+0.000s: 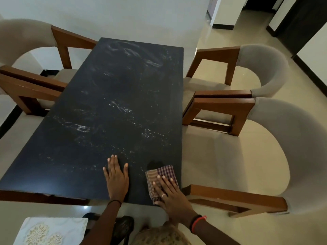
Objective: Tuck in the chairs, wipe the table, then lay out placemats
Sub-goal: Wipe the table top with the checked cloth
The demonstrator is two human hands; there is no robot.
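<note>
Placemat (51, 230) nearest | hands flat: left (115, 179) on table (115, 94), right (169, 193) pressing cloth (164, 171) | chairs (261, 71) flank

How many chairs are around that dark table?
4, it seems: the far right chair and near right chair right of the table, the far left chair opposite, and a near left chair of which only a wooden arm shows; others may be out of frame.

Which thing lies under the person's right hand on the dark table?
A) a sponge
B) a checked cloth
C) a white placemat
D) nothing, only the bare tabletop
B: the right hand presses with straight fingers on a checked cloth at the near right corner of the table, while the left hand rests flat on the bare top.
</note>
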